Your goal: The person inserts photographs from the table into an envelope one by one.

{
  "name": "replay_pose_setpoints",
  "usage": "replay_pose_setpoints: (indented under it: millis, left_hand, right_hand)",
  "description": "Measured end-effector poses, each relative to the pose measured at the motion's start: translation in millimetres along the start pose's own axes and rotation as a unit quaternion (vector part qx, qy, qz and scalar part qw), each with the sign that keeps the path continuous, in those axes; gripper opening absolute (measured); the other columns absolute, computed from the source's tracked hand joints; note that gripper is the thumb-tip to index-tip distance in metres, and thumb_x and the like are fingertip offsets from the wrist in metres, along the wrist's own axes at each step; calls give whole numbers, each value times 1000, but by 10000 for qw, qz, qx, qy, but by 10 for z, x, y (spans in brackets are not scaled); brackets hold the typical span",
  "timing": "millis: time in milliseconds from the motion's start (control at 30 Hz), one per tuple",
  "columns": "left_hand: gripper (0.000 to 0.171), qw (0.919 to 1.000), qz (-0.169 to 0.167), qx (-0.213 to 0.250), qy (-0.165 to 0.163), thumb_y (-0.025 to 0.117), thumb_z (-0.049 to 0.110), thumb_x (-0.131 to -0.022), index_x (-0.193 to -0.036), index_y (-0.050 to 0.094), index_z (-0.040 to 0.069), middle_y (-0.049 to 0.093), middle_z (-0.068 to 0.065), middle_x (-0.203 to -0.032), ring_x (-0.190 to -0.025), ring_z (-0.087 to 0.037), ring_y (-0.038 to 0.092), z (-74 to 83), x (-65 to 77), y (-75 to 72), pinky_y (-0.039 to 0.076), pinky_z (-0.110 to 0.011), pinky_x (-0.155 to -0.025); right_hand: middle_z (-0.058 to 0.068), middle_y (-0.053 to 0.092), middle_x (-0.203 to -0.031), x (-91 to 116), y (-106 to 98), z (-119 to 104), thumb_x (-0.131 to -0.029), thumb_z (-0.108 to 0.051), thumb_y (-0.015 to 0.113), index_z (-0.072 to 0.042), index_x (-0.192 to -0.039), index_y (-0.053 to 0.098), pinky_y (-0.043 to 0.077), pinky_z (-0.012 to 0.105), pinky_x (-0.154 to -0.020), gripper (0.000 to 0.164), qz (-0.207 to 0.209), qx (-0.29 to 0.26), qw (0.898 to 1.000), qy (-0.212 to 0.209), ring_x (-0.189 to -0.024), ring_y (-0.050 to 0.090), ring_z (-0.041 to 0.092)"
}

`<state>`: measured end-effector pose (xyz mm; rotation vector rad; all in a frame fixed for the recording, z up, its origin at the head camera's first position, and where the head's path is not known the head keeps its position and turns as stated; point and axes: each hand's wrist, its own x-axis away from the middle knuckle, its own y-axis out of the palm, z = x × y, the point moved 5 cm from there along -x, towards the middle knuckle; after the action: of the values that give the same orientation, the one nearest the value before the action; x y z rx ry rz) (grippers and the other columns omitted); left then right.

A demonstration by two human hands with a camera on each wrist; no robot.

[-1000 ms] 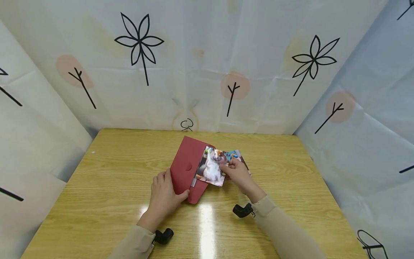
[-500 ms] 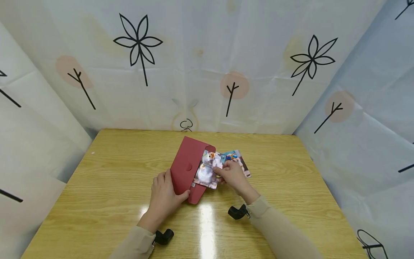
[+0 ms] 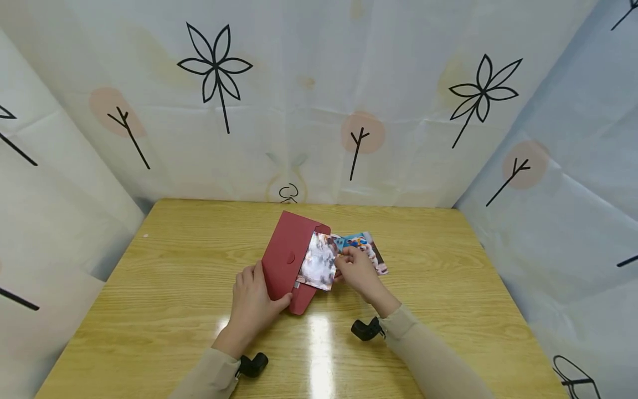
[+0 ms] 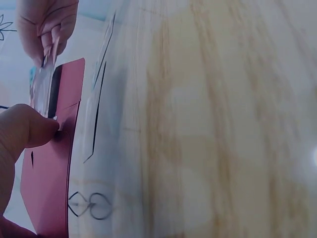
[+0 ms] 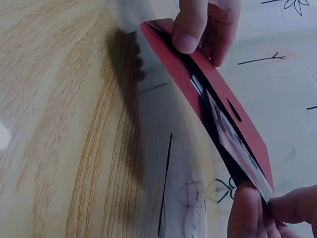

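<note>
A red paper envelope [image 3: 289, 249] lies tilted over the table, its opening facing right. My left hand [image 3: 254, 299] grips its lower left part, the thumb at the opening's edge in the left wrist view. With thumb and fingers, my right hand [image 3: 360, 272] pinches the right edge of a glossy photo [image 3: 318, 263]. In the right wrist view the photo [image 5: 233, 139] stands partly inside the envelope's mouth. A pale slip [image 5: 197, 84] shows inside the envelope beside it. Behind my right hand, another colourful photo [image 3: 376, 257] rests on the table, partly hidden.
The wooden table [image 3: 174, 266] reaches back to a white patterned cloth [image 3: 279, 111], with more cloth at both sides. A black wrist device [image 3: 254, 364] hangs at the left cuff and another black device [image 3: 366, 328] at the right.
My right hand has moved left with the photo, and the photo's left edge has gone into the envelope's mouth. The left hand and envelope have stayed almost still.
</note>
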<state>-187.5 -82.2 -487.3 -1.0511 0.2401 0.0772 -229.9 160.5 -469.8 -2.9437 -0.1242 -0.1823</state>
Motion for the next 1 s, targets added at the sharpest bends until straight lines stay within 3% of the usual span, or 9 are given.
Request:
replay_pose_setpoints:
  millis: [233,400,667,1000]
  left_hand:
    - [105,10000,67,-24,60,78,55,-69,-138,37,-13,43,-29,-125,-113,-43,39,19,6,-8,33,-53,-97]
    - [105,9999,97,-18,98,78,54,-68,-137,37,-14,44,-29,-125,-113,-43,38,37,5,-18,33,-53,-97]
    - [109,10000,-1,-16,55,79,55,-68,-141,34,-12,42,-28,-126,-113,-41,37,69,-3,8,34,-52,-97]
    - [107,10000,-2,19,81,80,52,-69,-141,33,-11,41,-27,-128,-115,-40,36,101,0,-2,33,-53,-98]
  right_hand:
    - [23,66,-97,-24,49,-9,-94,-8,61,9,-125,48,53,54,-73,37,-88,-175,9997,-134,-77,66,39]
    - [21,67,-92,-42,91,-29,-98,-6,54,9,-123,49,54,51,-72,30,38,-89,9998,-185,-71,67,32]
    - [29,63,-97,-96,203,-59,-99,-5,51,11,-127,45,55,49,-73,33,-523,-229,9984,41,-82,66,45]
    - [21,65,-90,-114,257,-50,-97,-9,57,1,-123,42,57,41,-64,32,107,-115,9999,-60,-69,68,31]
